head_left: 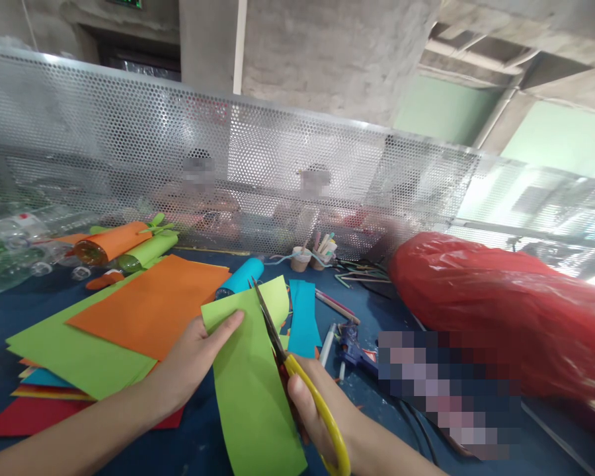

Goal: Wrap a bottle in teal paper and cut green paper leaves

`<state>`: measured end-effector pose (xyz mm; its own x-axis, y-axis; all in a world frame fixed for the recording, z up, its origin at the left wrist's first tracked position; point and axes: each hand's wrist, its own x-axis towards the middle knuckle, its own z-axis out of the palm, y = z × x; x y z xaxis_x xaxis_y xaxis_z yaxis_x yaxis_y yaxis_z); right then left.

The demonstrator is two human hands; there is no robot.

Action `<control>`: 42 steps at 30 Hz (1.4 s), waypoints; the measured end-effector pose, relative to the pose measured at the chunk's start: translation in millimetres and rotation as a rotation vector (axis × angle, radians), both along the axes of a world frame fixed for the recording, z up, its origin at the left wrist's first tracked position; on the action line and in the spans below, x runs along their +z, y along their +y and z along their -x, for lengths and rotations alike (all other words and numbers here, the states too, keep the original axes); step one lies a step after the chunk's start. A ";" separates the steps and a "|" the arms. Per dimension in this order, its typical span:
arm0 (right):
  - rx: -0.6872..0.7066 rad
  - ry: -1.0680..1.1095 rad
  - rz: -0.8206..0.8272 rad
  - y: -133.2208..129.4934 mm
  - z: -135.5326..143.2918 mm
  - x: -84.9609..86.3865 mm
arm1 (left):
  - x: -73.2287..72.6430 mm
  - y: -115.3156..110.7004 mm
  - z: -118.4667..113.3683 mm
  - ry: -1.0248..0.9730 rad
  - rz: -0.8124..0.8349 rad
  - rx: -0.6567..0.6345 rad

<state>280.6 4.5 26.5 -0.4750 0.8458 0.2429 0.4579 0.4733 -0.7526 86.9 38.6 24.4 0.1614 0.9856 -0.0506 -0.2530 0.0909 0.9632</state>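
Observation:
My left hand [198, 360] pinches the left edge of a green paper sheet [248, 390], thumb on top and fingers hidden beneath. Yellow-handled scissors [322, 413] are gripped by my right hand [322, 390]. Their slightly parted blades lie across the upper part of the sheet, with a cut running along its right side. Left of the sheet lies a stack of coloured paper, with an orange sheet [153, 307] on top and a green sheet [89, 344] under it. A blue paper strip [302, 317] rests just beyond the scissors.
Paper-wrapped bottles, orange [121, 241] and blue [242, 276], lie near clear plastic bottles [14, 251]. A glue gun [354, 350], a cup of sticks [322, 254] and a large red plastic bag [500, 311] are on the right. A perforated metal screen [277, 145] stands behind; people sit beyond it.

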 end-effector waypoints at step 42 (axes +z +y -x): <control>0.117 -0.142 -0.075 4.9 -4.5 1.9 | -1.2 0.9 -0.8 0.001 0.027 0.002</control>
<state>285.1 9.3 28.3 -0.6028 0.7649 0.2270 0.4953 0.5818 -0.6451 87.7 39.5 23.2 0.1594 0.9842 -0.0771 -0.2526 0.1162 0.9606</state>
